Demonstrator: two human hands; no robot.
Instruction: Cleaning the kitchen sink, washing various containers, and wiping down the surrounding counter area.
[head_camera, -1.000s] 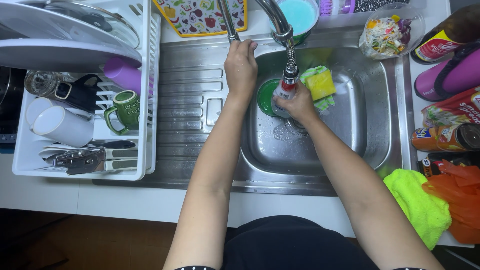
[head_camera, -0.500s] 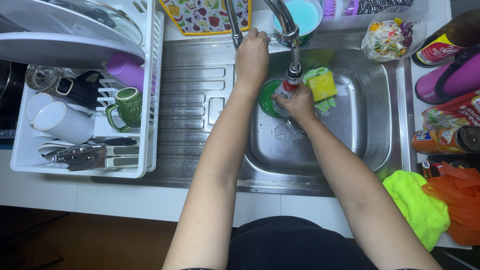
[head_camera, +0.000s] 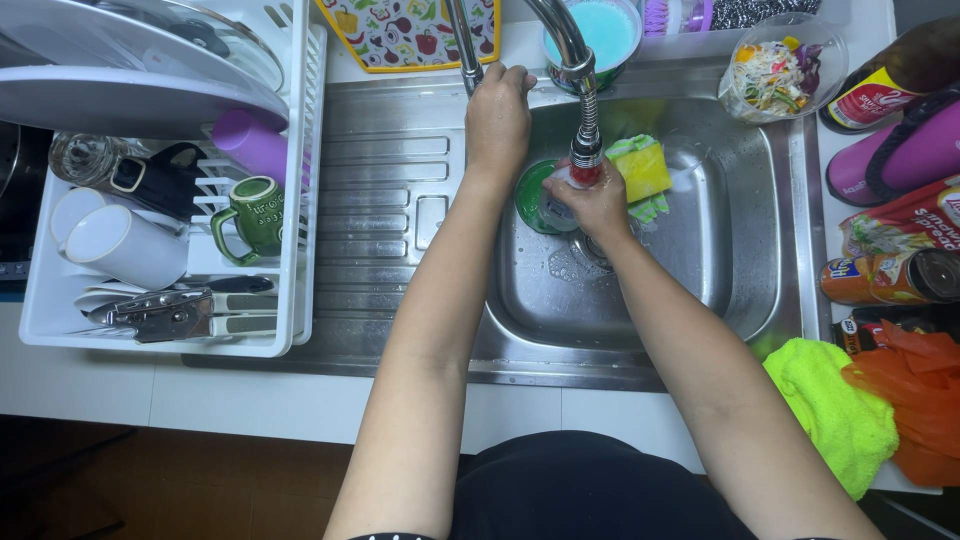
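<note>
Left hand (head_camera: 497, 115) up at back of sink (head_camera: 740, 300), fingers wrapped round tap handle (head_camera: 462, 45). Right hand (head_camera: 592, 205) closed on small see-through thing, can't tell what, right under faucet head (head_camera: 585, 160). Green lid (head_camera: 530, 195) beside it in basin, yellow sponge (head_camera: 645, 165) just behind. Dish rack (head_camera: 300, 200) off left.

a white bench (head_camera: 250, 405) is seen running across the frame, with a stainless steel sink (head_camera: 720, 330) set into it. a ribbed steel drainboard (head_camera: 385, 200) is joined to the basin, and a white dish rack (head_camera: 290, 340) is stood beyond that. along the bench's near edge, faint tile seams are visible. below it, a dark brown wooden floor (head_camera: 200, 480) is shown in shadow. the steel is lit evenly from above, and soft reflections are cast on it.
</note>
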